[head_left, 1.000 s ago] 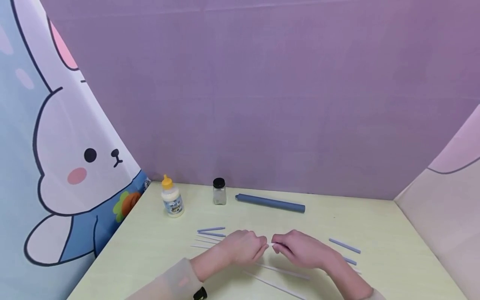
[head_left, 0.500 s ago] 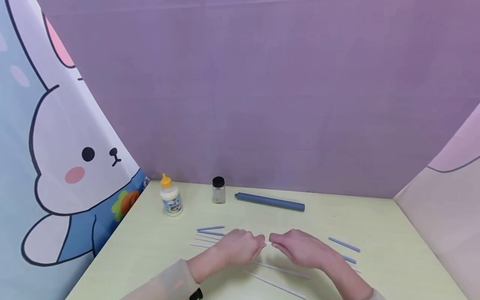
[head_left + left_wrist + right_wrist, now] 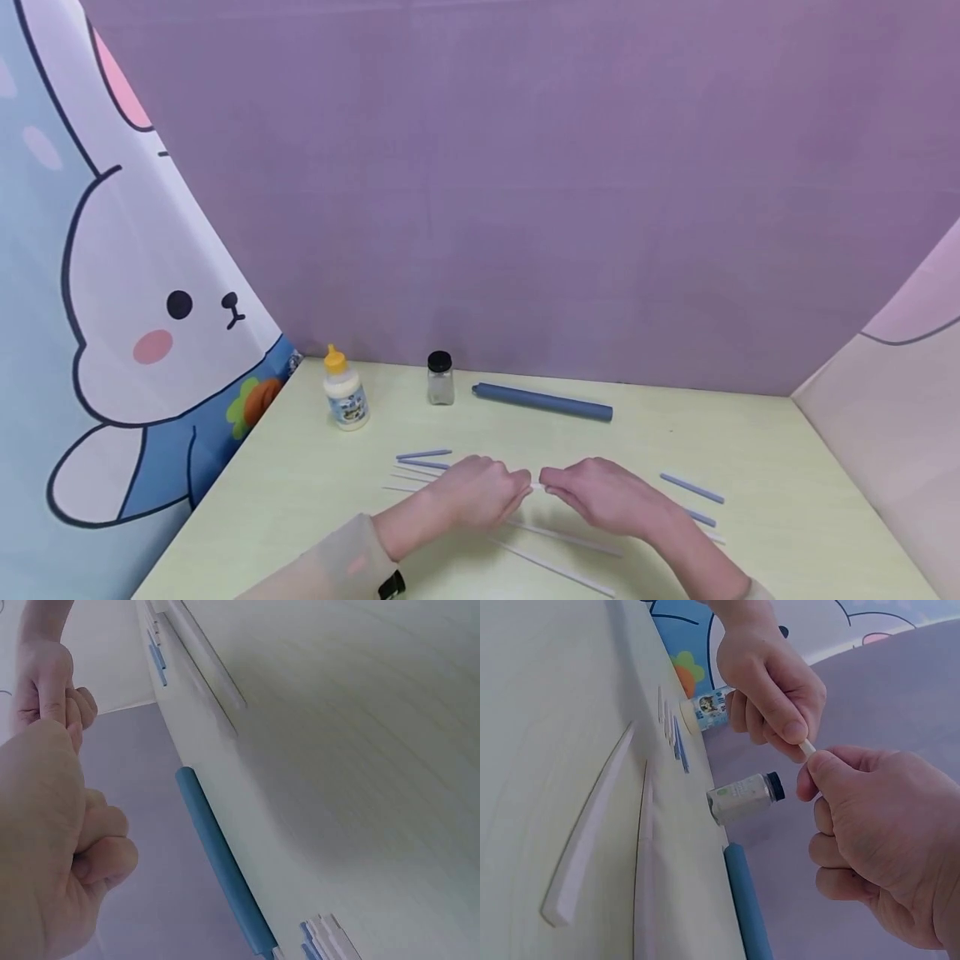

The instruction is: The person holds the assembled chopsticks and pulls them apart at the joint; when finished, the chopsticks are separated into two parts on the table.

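Between the fingertips of both hands sits a thin white stick (image 3: 808, 747), of which only a short length shows. My left hand (image 3: 486, 492) pinches one side with thumb and forefinger, the other fingers curled in. From the opposite side my right hand (image 3: 600, 497) pinches it the same way, a small gap separating the two hands. In the right wrist view, both the left hand (image 3: 776, 686) and right hand (image 3: 889, 825) are held up off the table. The rest of the stick is hidden inside the fingers.
Two long white sticks, one nearer me (image 3: 555, 568), lie under the hands. Short blue sticks lie left (image 3: 423, 454) and right (image 3: 692, 487), with white ones beside them. Behind stand a yellow-capped glue bottle (image 3: 347, 404), a black-lidded jar (image 3: 440, 385) and a blue roll (image 3: 542, 402).
The two hands have drawn slightly closer together over the last second, still pinching the white stick. The things on the table keep their places.
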Motion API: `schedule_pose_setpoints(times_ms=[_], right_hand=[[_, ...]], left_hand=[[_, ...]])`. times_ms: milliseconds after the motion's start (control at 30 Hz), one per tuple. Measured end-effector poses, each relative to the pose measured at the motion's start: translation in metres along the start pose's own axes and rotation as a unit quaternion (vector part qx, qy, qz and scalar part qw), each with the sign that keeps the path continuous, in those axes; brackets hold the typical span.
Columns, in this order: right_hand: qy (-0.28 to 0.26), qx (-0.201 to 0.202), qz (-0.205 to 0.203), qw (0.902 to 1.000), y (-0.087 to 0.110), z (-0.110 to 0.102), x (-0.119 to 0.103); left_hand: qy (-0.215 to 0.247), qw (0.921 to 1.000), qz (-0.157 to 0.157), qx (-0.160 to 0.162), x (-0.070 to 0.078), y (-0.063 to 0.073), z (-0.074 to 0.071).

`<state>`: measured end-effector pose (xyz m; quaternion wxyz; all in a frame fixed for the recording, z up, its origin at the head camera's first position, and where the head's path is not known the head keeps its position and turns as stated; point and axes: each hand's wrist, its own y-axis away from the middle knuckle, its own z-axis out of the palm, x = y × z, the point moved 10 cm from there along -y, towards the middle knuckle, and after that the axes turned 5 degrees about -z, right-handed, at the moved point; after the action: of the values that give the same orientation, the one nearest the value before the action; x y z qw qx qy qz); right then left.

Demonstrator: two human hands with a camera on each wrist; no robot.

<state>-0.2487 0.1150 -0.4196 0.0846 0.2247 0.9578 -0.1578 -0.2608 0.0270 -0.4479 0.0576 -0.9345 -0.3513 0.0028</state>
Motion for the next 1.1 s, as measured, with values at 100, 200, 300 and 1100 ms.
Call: schedule_pose_setpoints(times_ms=[100, 200, 300, 1100], right_hand=[[-0.003, -0.002, 0.009, 1.0, 0.001, 0.0, 0.002], [-0.006, 0.001, 0.016, 0.9999, 0.001, 0.001, 0.006], [0.0, 0.006, 0.012, 0.9999, 0.002, 0.002, 0.007], [0.026, 0.021, 0.013, 0.9994, 0.004, -0.001, 0.006]], left_hand=[[0.006, 1.0, 0.003, 0.005, 0.0, -0.002, -0.002], [0.005, 0.9999, 0.002, 0.009, -0.001, -0.004, -0.003], [-0.005, 1.0, 0.001, 0.007, -0.002, -0.006, -0.001], [-0.083, 0.9955, 0.025, 0.037, 0.003, -0.003, -0.007]])
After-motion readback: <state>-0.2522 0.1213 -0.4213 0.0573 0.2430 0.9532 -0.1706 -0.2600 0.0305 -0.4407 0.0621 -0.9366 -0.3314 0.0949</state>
